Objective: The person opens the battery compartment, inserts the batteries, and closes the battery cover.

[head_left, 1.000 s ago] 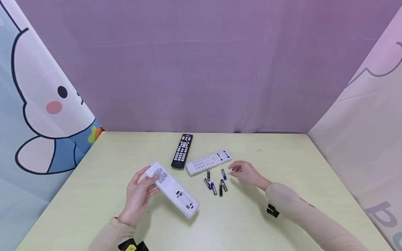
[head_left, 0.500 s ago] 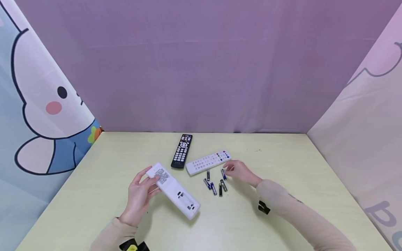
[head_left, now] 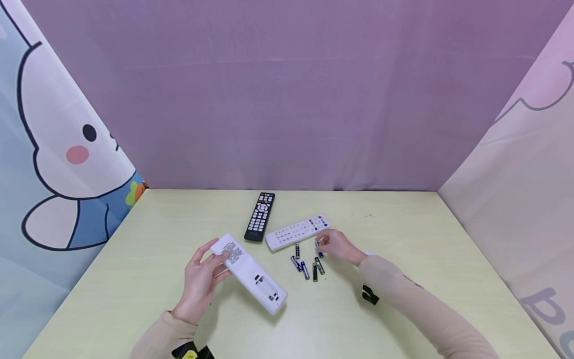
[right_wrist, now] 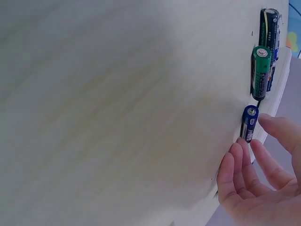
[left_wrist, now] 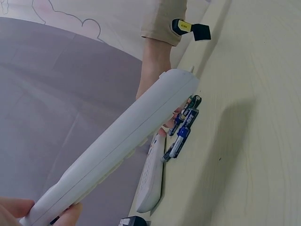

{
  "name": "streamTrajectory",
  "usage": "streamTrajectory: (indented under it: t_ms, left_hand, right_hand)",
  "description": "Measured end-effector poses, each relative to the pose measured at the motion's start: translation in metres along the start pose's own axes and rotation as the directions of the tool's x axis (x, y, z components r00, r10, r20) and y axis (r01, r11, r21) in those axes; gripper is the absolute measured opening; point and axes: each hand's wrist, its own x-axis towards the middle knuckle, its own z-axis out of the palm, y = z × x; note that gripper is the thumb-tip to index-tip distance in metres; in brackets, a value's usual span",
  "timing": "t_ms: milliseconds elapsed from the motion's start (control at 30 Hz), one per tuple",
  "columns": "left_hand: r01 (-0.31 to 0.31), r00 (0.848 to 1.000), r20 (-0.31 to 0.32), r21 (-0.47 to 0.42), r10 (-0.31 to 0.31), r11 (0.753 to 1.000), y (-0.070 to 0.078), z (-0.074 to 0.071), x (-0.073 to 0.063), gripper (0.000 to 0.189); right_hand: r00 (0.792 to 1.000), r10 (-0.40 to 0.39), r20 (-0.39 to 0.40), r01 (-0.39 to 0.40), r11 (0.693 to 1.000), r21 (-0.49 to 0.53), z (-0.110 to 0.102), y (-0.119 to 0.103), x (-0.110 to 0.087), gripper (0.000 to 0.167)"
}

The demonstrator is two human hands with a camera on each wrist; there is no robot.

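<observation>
My left hand (head_left: 200,284) grips a white remote control (head_left: 251,274) by its upper end, thumb on the label side. Its back faces up, and the battery compartment (head_left: 266,287) is uncovered, with no batteries in it. In the left wrist view the remote control (left_wrist: 113,136) is edge-on above the table. My right hand (head_left: 339,245) reaches down to a blue battery (right_wrist: 249,123) lying on the table. In the right wrist view its fingertips are right at the battery's far end, and the thumb is close beside it, a narrow gap between.
Several more batteries (head_left: 305,270) lie loosely grouped left of my right hand. Behind them a second white remote control (head_left: 298,232) lies buttons up, and a black remote control (head_left: 259,217) is to its left. A purple curtain (head_left: 287,99) hangs behind the table.
My right hand has moved left onto the blue battery at the group's right side. My left hand holds the white remote control almost still, shifted slightly right.
</observation>
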Motion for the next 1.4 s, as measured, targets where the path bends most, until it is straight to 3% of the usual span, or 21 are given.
streamTrajectory:
  t_ms: [167, 433, 733, 1067, 1400]
  left_hand:
    - [-0.076, 0.996, 0.043, -0.019, 0.077, 0.997, -0.008, -0.005, 0.004, 0.055]
    - [0.008, 1.0, -0.007, 0.018, -0.008, 1.0, 0.0, 0.002, -0.001, 0.052]
    - [0.02, 1.0, -0.017, 0.026, -0.02, 0.999, 0.0, 0.003, -0.001, 0.049]
    - [0.019, 1.0, -0.016, 0.0, -0.019, 1.0, 0.002, 0.007, -0.001, 0.051]
    - [0.025, 1.0, -0.015, -0.022, -0.025, 0.999, 0.003, 0.009, -0.001, 0.053]
  right_hand:
    - [1.0, -0.003, -0.004, 0.003, 1.0, -0.02, 0.002, 0.0, 0.001, 0.026]
    - [1.0, -0.02, -0.017, 0.019, 0.998, -0.063, 0.004, 0.002, 0.003, 0.02]
    - [0.999, -0.045, -0.029, 0.042, 0.995, -0.092, 0.005, 0.001, 0.002, 0.02]
    - [0.996, -0.068, -0.06, 0.068, 0.998, 0.004, 0.0, -0.005, -0.005, 0.024]
    - [0.997, -0.036, -0.064, 0.044, 0.991, 0.129, -0.003, -0.013, -0.013, 0.025]
